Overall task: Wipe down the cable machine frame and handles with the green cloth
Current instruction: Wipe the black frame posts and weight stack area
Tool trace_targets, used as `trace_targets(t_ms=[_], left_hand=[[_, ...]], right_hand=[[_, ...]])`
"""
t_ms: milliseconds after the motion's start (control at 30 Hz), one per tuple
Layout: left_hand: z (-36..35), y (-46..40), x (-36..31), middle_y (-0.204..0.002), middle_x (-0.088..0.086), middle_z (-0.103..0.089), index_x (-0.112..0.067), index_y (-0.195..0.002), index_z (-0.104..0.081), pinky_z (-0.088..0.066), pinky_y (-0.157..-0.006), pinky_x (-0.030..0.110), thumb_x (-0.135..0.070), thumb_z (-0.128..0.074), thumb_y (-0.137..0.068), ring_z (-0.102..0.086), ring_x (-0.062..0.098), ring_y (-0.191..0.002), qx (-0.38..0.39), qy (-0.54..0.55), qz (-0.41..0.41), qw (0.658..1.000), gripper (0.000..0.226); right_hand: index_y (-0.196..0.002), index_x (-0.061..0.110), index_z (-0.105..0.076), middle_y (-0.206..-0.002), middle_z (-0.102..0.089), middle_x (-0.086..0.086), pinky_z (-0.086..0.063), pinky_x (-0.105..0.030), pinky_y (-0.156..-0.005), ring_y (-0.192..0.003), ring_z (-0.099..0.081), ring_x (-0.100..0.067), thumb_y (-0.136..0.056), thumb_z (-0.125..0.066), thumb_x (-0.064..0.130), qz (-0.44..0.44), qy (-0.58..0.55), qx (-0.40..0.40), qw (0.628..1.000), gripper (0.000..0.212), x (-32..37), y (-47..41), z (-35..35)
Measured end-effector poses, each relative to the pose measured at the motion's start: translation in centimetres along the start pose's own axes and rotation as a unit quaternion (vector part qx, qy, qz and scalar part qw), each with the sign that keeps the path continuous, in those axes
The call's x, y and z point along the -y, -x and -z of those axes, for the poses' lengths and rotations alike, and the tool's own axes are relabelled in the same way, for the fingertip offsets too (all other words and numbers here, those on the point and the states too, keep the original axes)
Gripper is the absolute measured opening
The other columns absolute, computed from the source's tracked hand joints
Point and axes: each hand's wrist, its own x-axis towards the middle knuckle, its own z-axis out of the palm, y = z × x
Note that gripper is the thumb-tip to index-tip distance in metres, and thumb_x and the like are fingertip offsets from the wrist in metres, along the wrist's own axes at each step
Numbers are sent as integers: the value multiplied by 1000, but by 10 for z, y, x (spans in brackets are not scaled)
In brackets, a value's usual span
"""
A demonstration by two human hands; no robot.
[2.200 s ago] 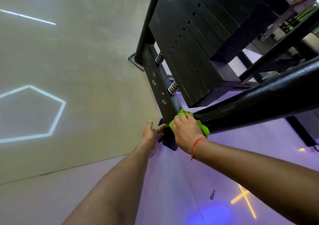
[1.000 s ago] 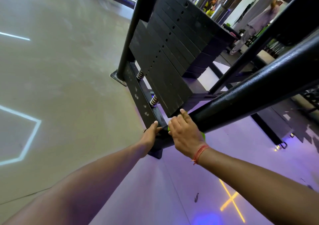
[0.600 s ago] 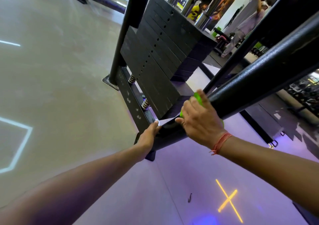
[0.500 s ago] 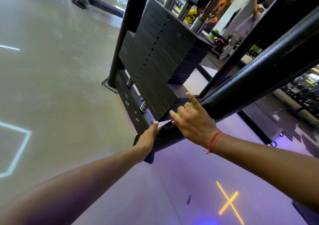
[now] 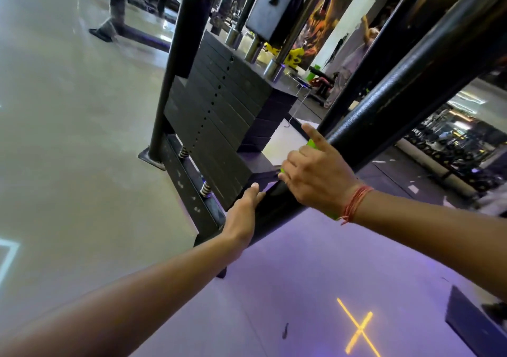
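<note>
The cable machine's thick black frame post (image 5: pixel 411 82) slants from the upper right down to its foot at the centre. My right hand (image 5: pixel 315 175) presses the green cloth (image 5: pixel 311 143) against this post, a little above its base. The fingers curl over the cloth and the index finger points up. Only small green edges show, above the fingers and under the wrist. My left hand (image 5: pixel 241 217) rests flat on the lower end of the post, fingers straight, beside the base bar (image 5: pixel 189 186).
The black weight stack (image 5: pixel 219 126) stands just behind the hands on two springs. A second black upright (image 5: pixel 181 55) rises at its left. A person stands far right by other gym equipment. The floor shows a yellow cross (image 5: pixel 356 332).
My right hand has slid the cloth up the post from its foot. The left hand has stayed on the base. The view has tilted up and shows more of the gym.
</note>
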Motion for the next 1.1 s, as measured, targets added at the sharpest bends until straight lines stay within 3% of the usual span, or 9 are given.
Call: trace_targets(t_ms=[200,400,500,600,667,833,933,1000,1100], left_hand=[[-15,16,-40,-124,-5,-72,-27,-128,-69,-28,-120,43,-70,-33,-89,-64,14,-121,90,-6,-72,993,69],[-33,23,-69,-119,3,-74,-17,-121,-71,-40,-111,36,-52,-16,-104,-65,18,-118,106,0,-77,991,67],[-41,22,-81,-107,6,-77,-15,-111,-73,-48,-94,32,-48,-15,-106,-71,15,-97,122,18,-78,989,67],[-45,21,-93,-117,9,-74,-12,-122,-71,-40,-113,42,-61,-24,-98,-67,25,-113,134,32,-56,989,72],[-50,20,-98,-120,8,-73,-12,-126,-68,-34,-118,47,-62,-25,-98,-64,27,-120,130,39,-54,989,72],[-63,25,-114,-121,2,-73,-13,-127,-67,-31,-119,45,-63,-28,-96,-62,21,-123,131,19,-77,988,71],[-73,27,-126,-126,2,-71,-13,-134,-63,-33,-118,45,-70,-34,-87,-61,21,-125,148,17,-85,985,80],[-80,28,-136,-124,-1,-72,-16,-131,-66,-37,-114,42,-65,-26,-98,-63,18,-122,157,-11,-110,981,71],[-91,31,-150,-124,-10,-71,-20,-129,-67,-35,-113,34,-57,-24,-104,-63,-1,-117,146,-27,-164,975,62]], right_hand=[[-88,13,-65,-80,-57,-6,-2,-62,-122,-81,-58,-31,-108,-21,32,-153,39,-37,987,52,-53,11,20],[-95,14,-66,-86,-60,-6,-13,-55,-123,-86,-60,-29,-108,-21,38,-48,13,-13,999,53,-45,16,12],[-93,17,-66,-86,-62,-4,-10,-55,-124,-86,-61,-27,-108,-20,38,-104,23,-58,993,53,-83,21,27],[-95,16,-67,-92,-64,-5,-6,-52,-125,-95,-60,-29,-108,-22,38,-197,21,-95,976,52,-113,28,40],[-102,13,-66,-100,-65,-8,-14,-50,-124,-102,-58,-32,-108,-22,39,-189,25,-74,979,51,-109,29,39],[-105,14,-67,-100,-64,-8,-29,-49,-117,-98,-59,-32,-108,-27,42,-60,-4,-43,997,49,-101,29,28],[-101,20,-69,-97,-68,-2,-19,-50,-122,-95,-63,-27,-107,-23,42,-116,15,-87,989,52,-141,32,44],[-104,20,-69,-102,-68,-2,-13,-50,-124,-103,-62,-27,-106,-19,42,-182,37,-84,979,55,-163,37,54],[-107,15,-70,-105,-68,-6,-21,-47,-122,-105,-60,-30,-106,-24,40,-174,30,-75,981,52,-154,37,53]])
